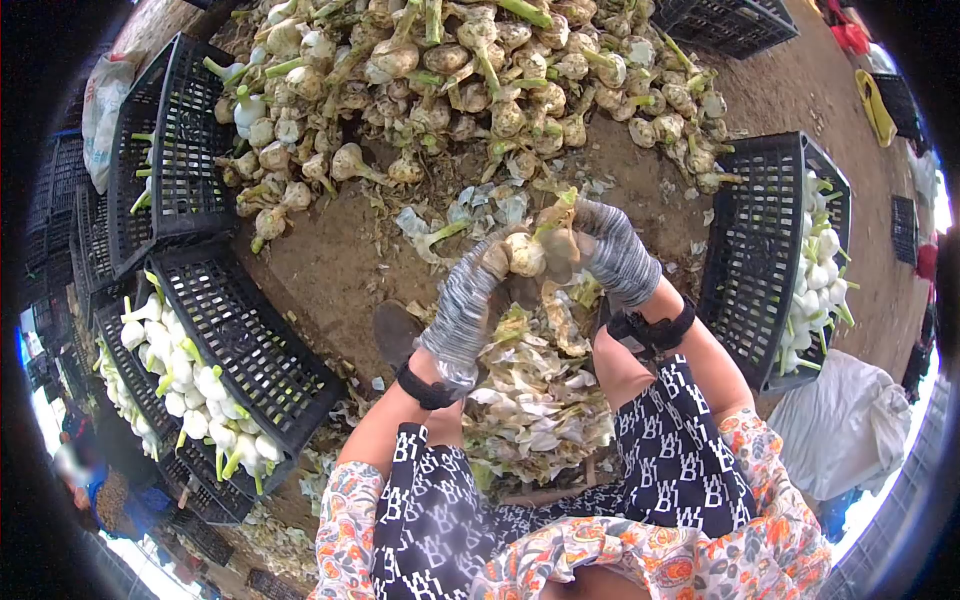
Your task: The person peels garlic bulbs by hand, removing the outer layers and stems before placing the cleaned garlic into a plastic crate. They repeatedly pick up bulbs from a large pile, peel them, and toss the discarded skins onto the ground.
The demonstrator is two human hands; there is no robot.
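Both my hands wear grey knitted gloves and meet in front of my knees. My left hand [466, 300] is closed on a garlic bulb [524, 255], its fingertips at the bulb's left side. On the other side, my right hand [612, 252] is closed at the bulb's leafy stem end [564, 205]; its fingertips are somewhat blurred. Loose pale skin hangs under the right fingers. Below the hands, a heap of peeled garlic skins [545, 400] lies between my legs.
A large pile of untrimmed garlic [470, 75] lies ahead on the dirt floor. Black crates of cleaned white garlic stand left [240, 345] and right [750, 250], with another crate [185, 140] farther left. A white sack [845, 425] lies at right.
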